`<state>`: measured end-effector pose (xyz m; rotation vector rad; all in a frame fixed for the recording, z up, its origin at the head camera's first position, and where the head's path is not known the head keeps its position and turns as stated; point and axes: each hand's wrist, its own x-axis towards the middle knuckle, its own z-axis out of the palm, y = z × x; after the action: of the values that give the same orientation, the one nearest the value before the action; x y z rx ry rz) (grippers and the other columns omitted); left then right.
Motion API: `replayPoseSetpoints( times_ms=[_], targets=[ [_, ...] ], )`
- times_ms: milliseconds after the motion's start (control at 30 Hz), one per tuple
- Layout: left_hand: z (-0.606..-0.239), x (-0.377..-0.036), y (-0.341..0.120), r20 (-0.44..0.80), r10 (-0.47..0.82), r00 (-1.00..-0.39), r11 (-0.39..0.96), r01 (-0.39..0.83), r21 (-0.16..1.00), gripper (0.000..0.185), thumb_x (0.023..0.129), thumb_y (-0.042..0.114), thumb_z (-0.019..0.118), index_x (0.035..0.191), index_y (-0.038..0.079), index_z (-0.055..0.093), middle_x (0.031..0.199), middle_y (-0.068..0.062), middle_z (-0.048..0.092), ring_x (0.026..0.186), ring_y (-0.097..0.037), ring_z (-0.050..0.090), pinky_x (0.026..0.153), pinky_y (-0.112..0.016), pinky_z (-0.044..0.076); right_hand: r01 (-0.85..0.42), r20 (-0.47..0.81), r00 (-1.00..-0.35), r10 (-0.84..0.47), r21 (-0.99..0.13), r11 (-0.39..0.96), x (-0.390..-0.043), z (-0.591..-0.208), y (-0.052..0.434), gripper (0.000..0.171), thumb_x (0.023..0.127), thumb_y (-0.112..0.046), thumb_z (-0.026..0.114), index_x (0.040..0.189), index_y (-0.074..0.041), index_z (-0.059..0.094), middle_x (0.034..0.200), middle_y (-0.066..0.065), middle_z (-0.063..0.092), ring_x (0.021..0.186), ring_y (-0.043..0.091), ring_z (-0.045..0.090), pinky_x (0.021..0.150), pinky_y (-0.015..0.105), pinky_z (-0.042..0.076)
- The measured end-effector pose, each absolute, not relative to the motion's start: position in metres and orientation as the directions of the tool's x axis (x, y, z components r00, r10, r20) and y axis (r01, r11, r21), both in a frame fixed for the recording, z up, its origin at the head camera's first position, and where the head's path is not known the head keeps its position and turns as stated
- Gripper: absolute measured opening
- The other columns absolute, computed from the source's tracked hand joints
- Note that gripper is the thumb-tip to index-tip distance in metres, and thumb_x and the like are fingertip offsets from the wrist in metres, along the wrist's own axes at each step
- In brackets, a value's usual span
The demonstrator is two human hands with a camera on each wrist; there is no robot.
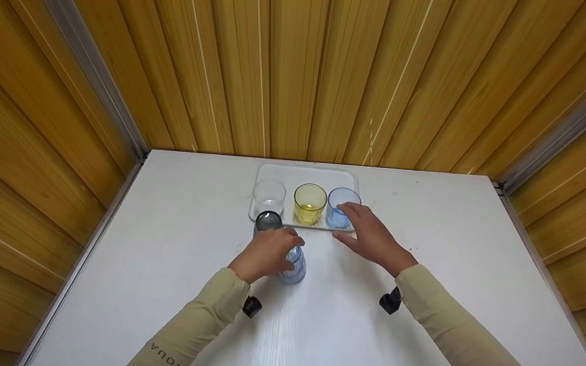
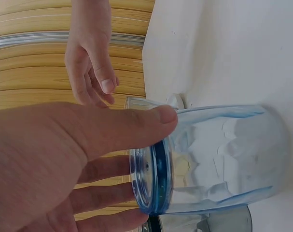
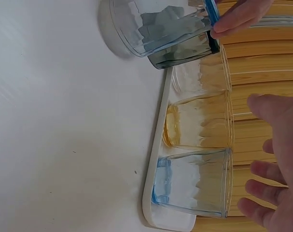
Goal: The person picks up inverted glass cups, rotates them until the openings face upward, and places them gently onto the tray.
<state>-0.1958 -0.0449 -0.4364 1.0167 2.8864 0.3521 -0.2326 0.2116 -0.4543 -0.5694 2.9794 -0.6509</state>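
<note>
Five glasses, three on tray

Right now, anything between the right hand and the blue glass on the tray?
Nothing visible. The right hand hovers open just beside and above the blue glass, which stands at the right end of the tray next to the yellow glass. The left hand grips a separate pale blue glass on the table, off that path.

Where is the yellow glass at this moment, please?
In the head view, the yellow glass stands on the white tray, between the clear glass and the blue glass.
</note>
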Motion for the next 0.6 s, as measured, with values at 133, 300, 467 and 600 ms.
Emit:
replayPoseSetpoints(
  times_ms=[133, 300, 467, 600],
  targets=[
    [-0.435, -0.196, -0.045, 0.025, 0.626, -0.779, 0.753, 0.612, 0.243, 0.046, 0.070, 0.016, 0.085, 0.113, 0.013, 0.071, 0.111, -0.004, 0.070, 0.095, -0.020, 0.068, 0.080, -0.036, 0.057, -0.325, 0.000, -0.933, -0.360, -0.427, 0.844, -0.230, -0.454, 0.211, 0.071, 0.087, -0.045, 0.068, 0.147, -0.021, 0.038, 0.149, 0.006, 0.041, 0.139, 0.027, 0.038, 0.112, 0.049, 0.036],
    [-0.431, -0.195, -0.043, 0.019, 0.621, -0.784, 0.754, 0.604, 0.260, 0.046, 0.071, 0.016, 0.085, 0.114, 0.012, 0.071, 0.113, -0.004, 0.070, 0.097, -0.020, 0.068, 0.083, -0.036, 0.057, -0.331, -0.019, -0.926, -0.377, -0.440, 0.835, -0.226, -0.453, 0.210, 0.076, 0.085, -0.050, 0.068, 0.148, -0.023, 0.037, 0.149, 0.005, 0.040, 0.140, 0.027, 0.037, 0.112, 0.049, 0.037],
    [-0.426, -0.196, -0.041, -0.006, 0.605, -0.796, 0.766, 0.581, 0.277, 0.046, 0.073, 0.018, 0.084, 0.117, 0.013, 0.070, 0.117, -0.005, 0.068, 0.100, -0.020, 0.068, 0.086, -0.036, 0.056, -0.360, -0.015, -0.912, -0.411, -0.452, 0.816, -0.223, -0.453, 0.211, 0.078, 0.082, -0.056, 0.068, 0.148, -0.028, 0.036, 0.150, 0.002, 0.039, 0.140, 0.025, 0.037, 0.112, 0.049, 0.037],
    [-0.423, -0.196, -0.041, -0.015, 0.598, -0.801, 0.768, 0.567, 0.297, 0.047, 0.074, 0.020, 0.084, 0.119, 0.014, 0.069, 0.118, -0.005, 0.067, 0.101, -0.020, 0.067, 0.088, -0.036, 0.056, -0.369, -0.021, -0.904, -0.426, -0.465, 0.805, -0.221, -0.454, 0.211, 0.081, 0.080, -0.061, 0.066, 0.147, -0.029, 0.036, 0.150, 0.000, 0.039, 0.141, 0.023, 0.036, 0.112, 0.048, 0.037]
  ],
)
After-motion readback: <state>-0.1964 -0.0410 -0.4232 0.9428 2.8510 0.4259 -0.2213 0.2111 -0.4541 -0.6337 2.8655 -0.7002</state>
